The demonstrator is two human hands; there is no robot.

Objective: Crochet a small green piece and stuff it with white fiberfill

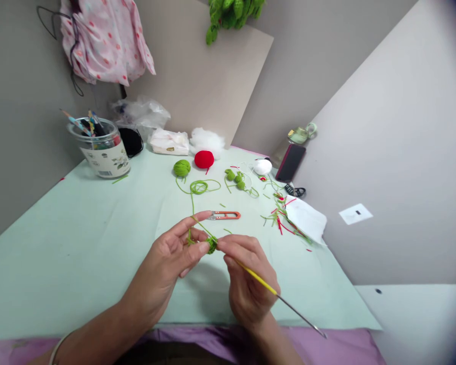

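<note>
Between my two hands is a small green crochet piece (212,245). My left hand (171,258) pinches it between thumb and fingers, with green yarn (192,203) running over the raised index finger. In my right hand (251,279) is a crochet hook (264,281) with a yellow grip and a long metal shaft pointing down to the right. Its working tip is at the green piece, hidden by my fingers. The yarn leads back to a loose coil and a green yarn ball (182,168). Thread snips (225,215) with an orange handle lie just beyond my hands.
A red yarn ball (204,159), white stuffing (207,141) and a tissue pack (169,142) sit at the back. Small green crocheted pieces (237,178) lie right of centre. Yarn scraps (281,218), a phone (291,162) and a pencil jar (105,154) flank the table.
</note>
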